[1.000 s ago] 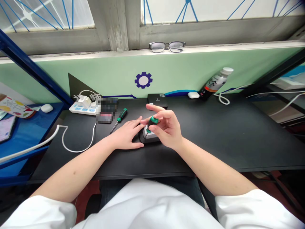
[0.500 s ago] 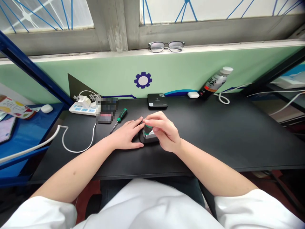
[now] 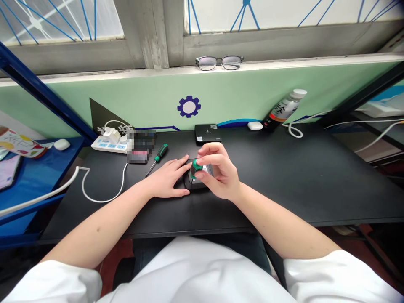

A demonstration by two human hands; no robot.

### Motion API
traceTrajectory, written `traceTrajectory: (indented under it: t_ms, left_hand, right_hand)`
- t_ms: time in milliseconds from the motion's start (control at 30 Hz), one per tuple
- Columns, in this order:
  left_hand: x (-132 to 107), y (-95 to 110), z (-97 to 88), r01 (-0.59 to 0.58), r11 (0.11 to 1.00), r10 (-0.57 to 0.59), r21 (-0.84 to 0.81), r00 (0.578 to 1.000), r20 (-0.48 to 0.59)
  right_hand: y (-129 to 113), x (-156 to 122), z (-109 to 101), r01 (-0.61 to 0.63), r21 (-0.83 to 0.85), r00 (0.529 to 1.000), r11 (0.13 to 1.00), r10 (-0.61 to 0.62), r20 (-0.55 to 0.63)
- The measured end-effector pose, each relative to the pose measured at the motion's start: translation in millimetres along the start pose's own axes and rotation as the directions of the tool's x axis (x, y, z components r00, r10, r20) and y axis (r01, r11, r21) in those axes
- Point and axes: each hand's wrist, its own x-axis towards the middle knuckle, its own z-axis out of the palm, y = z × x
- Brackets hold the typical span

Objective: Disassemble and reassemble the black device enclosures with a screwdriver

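My right hand (image 3: 217,174) is closed round a small green-handled screwdriver (image 3: 195,168), held nearly upright with its tip down on a small black device (image 3: 197,181) with a silver top on the black desk (image 3: 284,176). My left hand (image 3: 168,179) lies flat beside the device, fingers stretched out and touching its left edge. A second green-handled screwdriver (image 3: 158,158) lies on the desk to the left of my hands.
A white power strip (image 3: 109,143) with a white cable (image 3: 94,185) sits at the back left. A black box (image 3: 206,132), a white earbud case (image 3: 255,125) and a bottle (image 3: 284,109) stand along the wall. Glasses (image 3: 219,62) rest on the sill. A blue shelf (image 3: 28,176) is at left.
My right hand first lowered the screwdriver onto the device and curled its fingers over the handle; since then the fingers have shifted on the handle and the green top shows again. The left hand has stayed put.
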Motion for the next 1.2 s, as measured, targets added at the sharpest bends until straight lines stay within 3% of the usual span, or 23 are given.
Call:
traceTrajectory:
  t_ms: [100,200,400,700,1067,1200]
  left_hand:
    - [1,2,-1.9,-0.016,1.0,0.016,0.0,1.0,0.01]
    - [1,3,-3.1,-0.03,0.999,0.03,-0.014,1.0,0.009]
    - [0,0,-0.8,-0.03,0.999,0.03,-0.025,1.0,-0.009]
    - [0,2,-0.8,0.011,1.0,-0.011,0.0,1.0,0.014]
    - [0,3,-2.5,0.013,1.0,-0.013,-0.01,1.0,0.017]
    - [2,4,-4.7,-0.005,1.0,0.005,-0.008,1.0,0.01]
  right_hand:
    - [0,-3,3,-0.049,0.133,0.997,0.99,0.042,0.058]
    - [1,-4,4,-0.023,0.204,0.996,0.979,0.006,0.084]
    - [1,0,-3,0.048,0.106,0.994,0.993,-0.058,0.092]
    - [2,-2,-5,0.007,-0.06,0.997,0.998,-0.002,0.074]
    - [3,0,-1,-0.003,-0.026,1.0,1.0,0.003,0.011]
    - [5,-3,4,-0.037,0.146,0.997,0.989,0.027,0.071]
